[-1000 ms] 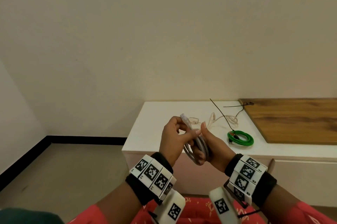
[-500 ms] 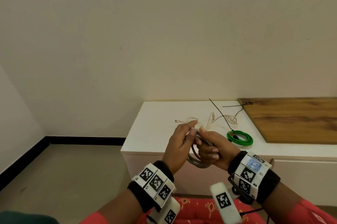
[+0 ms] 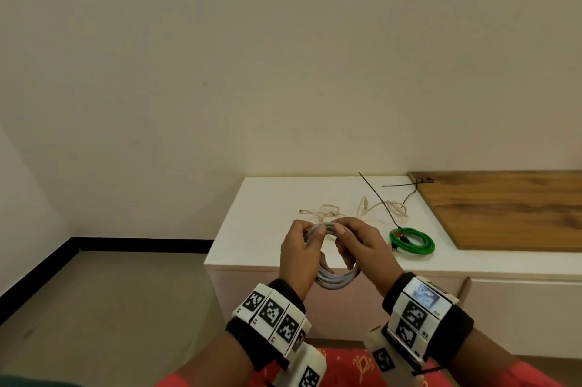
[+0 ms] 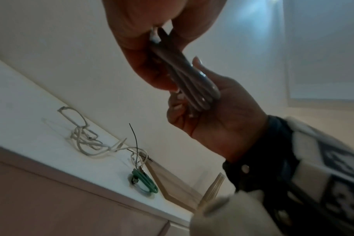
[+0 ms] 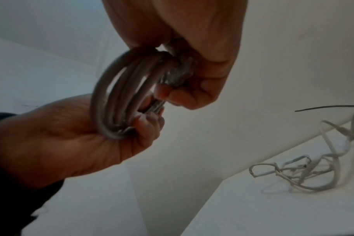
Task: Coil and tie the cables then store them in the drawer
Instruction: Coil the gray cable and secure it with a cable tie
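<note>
Grey cable coil (image 3: pixel 337 281) now upright between both hands, clear plug visible only from right wrist.

Each wrist wears a black band (image 3: pixel 245 336) wrapped with white blocks printed in black-and-white square markers. The right band (image 3: pixel 453 320) also carries a small lit screen (image 3: pixel 423 297) beside its markers. Below the bands, coral-red sleeves (image 3: pixel 176 382) cover the forearms.

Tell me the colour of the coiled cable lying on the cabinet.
Green cable, clearest in the head view.
</note>
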Action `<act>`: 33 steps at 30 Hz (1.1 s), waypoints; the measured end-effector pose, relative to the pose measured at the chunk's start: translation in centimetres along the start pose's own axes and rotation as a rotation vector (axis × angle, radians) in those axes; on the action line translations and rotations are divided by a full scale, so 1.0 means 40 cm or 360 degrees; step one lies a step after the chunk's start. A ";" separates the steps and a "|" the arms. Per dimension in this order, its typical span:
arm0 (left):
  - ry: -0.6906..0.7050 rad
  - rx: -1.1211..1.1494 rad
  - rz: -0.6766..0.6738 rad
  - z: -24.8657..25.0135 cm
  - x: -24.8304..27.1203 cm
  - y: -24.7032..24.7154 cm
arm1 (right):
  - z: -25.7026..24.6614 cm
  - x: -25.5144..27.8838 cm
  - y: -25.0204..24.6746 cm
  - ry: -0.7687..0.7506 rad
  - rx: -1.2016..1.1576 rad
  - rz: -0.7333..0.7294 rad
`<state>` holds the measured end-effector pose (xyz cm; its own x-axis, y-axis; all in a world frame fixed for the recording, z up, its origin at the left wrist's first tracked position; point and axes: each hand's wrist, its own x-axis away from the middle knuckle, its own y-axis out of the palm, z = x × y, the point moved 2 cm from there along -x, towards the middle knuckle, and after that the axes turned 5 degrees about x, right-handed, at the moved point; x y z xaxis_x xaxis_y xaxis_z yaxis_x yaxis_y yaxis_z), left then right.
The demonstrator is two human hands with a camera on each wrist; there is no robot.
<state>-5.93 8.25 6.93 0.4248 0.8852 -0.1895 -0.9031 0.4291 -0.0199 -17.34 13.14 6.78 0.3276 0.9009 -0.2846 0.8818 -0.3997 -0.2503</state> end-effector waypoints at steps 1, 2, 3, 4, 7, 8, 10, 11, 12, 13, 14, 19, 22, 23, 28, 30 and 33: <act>-0.0023 0.0014 -0.0033 0.001 -0.006 0.001 | 0.011 -0.003 -0.001 -0.0066 0.0096 0.0054; -0.0057 0.0032 -0.0106 0.003 -0.012 0.002 | 0.021 -0.007 -0.004 -0.0116 0.0172 0.0110; -0.0119 0.0060 -0.0201 0.006 -0.015 0.001 | 0.031 -0.011 -0.009 -0.0156 0.0248 0.0151; -0.0207 0.0097 -0.0304 0.010 -0.019 -0.002 | 0.038 -0.014 -0.015 -0.0187 0.0343 0.0176; -0.0468 0.0207 -0.0583 0.020 -0.037 -0.020 | 0.044 -0.022 -0.030 -0.0242 0.0607 0.0134; -0.0526 0.0225 -0.0655 0.024 -0.044 -0.026 | 0.044 -0.026 -0.034 -0.0261 0.0667 0.0094; -0.0606 0.0251 -0.0765 0.028 -0.059 -0.033 | 0.045 -0.037 -0.043 -0.0297 0.0766 0.0013; -0.0630 0.0258 -0.0809 0.029 -0.064 -0.032 | 0.043 -0.043 -0.047 -0.0322 0.0813 -0.0022; -0.0649 0.0262 -0.0849 0.027 -0.071 -0.028 | 0.042 -0.050 -0.053 -0.0344 0.0853 -0.0056; -0.0663 0.0265 -0.0877 0.026 -0.074 -0.023 | 0.040 -0.056 -0.058 -0.0367 0.0882 -0.0088; -0.0672 0.0274 -0.0891 0.024 -0.078 -0.017 | 0.039 -0.063 -0.062 -0.0389 0.0903 -0.0116; -0.0652 0.0393 -0.0748 0.003 -0.105 0.019 | 0.048 -0.091 -0.084 -0.0375 0.0826 -0.0100; -0.0633 0.0472 -0.0605 -0.009 -0.124 0.030 | 0.058 -0.097 -0.094 -0.0293 0.0501 0.0037; -0.0621 0.0495 -0.0574 -0.013 -0.129 0.032 | 0.062 -0.097 -0.092 -0.0264 0.0427 0.0056; -0.0551 0.0637 -0.0470 -0.025 -0.138 0.037 | 0.081 -0.095 -0.071 0.0034 0.0247 0.0417; -0.0539 0.0668 -0.0440 -0.025 -0.131 0.035 | 0.079 -0.088 -0.060 0.0138 0.0159 0.0433; -0.0553 0.0687 -0.0459 -0.021 -0.121 0.030 | 0.065 -0.076 -0.055 0.0289 -0.0084 0.0428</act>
<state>-9.13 4.35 7.01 0.7091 0.6986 0.0960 -0.6725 0.6291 0.3899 -21.17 10.83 5.81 0.6023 0.7814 -0.1630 0.7701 -0.6226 -0.1388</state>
